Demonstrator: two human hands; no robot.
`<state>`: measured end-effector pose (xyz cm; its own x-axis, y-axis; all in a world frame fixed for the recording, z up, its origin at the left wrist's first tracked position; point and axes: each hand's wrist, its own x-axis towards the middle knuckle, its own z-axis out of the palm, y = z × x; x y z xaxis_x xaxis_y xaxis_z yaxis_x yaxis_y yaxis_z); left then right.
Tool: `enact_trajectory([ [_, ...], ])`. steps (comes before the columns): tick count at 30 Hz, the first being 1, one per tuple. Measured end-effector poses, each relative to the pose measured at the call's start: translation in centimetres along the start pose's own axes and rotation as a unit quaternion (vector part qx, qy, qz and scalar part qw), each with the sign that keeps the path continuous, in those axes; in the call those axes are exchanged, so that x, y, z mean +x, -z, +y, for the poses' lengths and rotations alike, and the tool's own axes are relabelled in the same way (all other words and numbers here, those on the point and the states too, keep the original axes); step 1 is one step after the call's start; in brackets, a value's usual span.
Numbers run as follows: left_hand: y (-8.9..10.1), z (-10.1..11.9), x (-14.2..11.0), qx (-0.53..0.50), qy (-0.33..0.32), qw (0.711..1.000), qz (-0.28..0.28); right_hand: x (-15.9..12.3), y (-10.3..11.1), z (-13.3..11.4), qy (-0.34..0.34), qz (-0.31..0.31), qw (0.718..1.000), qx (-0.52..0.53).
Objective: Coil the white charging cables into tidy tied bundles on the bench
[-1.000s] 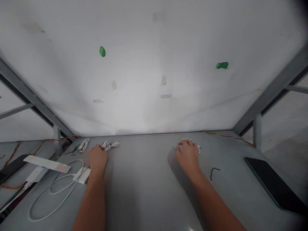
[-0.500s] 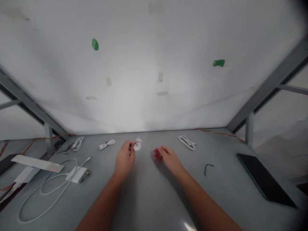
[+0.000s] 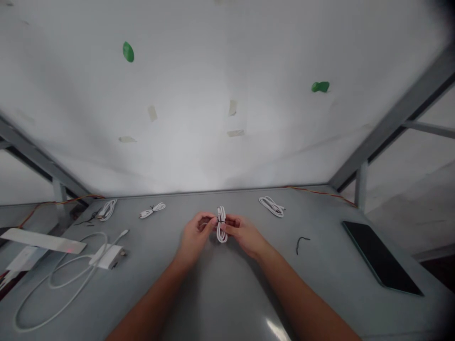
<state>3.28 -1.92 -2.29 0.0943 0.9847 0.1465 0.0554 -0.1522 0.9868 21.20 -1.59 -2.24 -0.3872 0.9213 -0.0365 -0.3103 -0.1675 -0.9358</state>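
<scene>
A coiled white cable (image 3: 222,232), bound around its middle by a dark twist tie (image 3: 221,221), is held upright between my two hands over the grey table (image 3: 220,293). My left hand (image 3: 197,233) is closed, its thumb and fingers pinching at the tie on the left. From the other side my right hand (image 3: 243,231) grips the bundle with thumb and fingertips. Another tied white cable bundle (image 3: 152,210) lies to the left. Over on the right rests a coiled white cable (image 3: 272,207) with no tie visible, and a loose dark twist tie (image 3: 301,243) lies nearer me.
At far left another white cable coil (image 3: 107,210) lies beside dark ties. A white charger (image 3: 107,256) with a long looped cable and a white power strip (image 3: 44,240) occupy the left side. A dark phone or tablet (image 3: 380,255) lies right. A white wall (image 3: 199,156) stands behind.
My left hand has picked up a tied cable bundle from the left and carried it to the middle. My right hand has left the right-hand coil and now grips that bundle too.
</scene>
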Motion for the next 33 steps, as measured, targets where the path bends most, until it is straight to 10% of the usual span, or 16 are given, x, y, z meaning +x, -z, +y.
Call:
enact_trajectory([
  [9,0.9,-0.9,0.7,-0.054,0.059,0.991,-0.109,-0.2,0.0,0.6,0.018,0.072,0.991,-0.112],
  [27,0.5,-1.9,0.9,0.008,0.087,0.995,-0.041,-0.6,-0.6,0.1,0.142,0.07,0.888,-0.432],
  [33,0.5,-1.4,0.5,-0.075,0.126,0.976,-0.16,-0.8,-0.4,0.2,0.145,0.072,0.864,-0.478],
])
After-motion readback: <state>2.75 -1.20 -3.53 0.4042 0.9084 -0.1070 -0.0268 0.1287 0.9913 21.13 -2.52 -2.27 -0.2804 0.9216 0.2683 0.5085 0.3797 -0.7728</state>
